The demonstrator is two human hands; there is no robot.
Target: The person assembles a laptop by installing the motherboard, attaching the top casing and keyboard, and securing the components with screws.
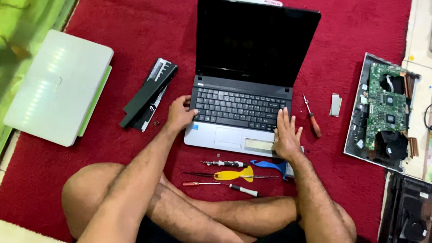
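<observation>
The laptop (245, 87) lies open on the red rug (120, 19) before the crossed legs, its dark screen upright and facing the person, hinge away; its long axis runs left to right. It is steadied from both sides: the left hand (179, 114) is curled loosely at the keyboard's left edge, while the right hand (286, 135) is laid flat and spread on the right of the deck (nothing is grasped by either). Screwdrivers and pry tools (232, 176) are lined up just below it, presumably for easy reach. A battery (149, 94) lies left, a bare circuit board (386, 111) right.
</observation>
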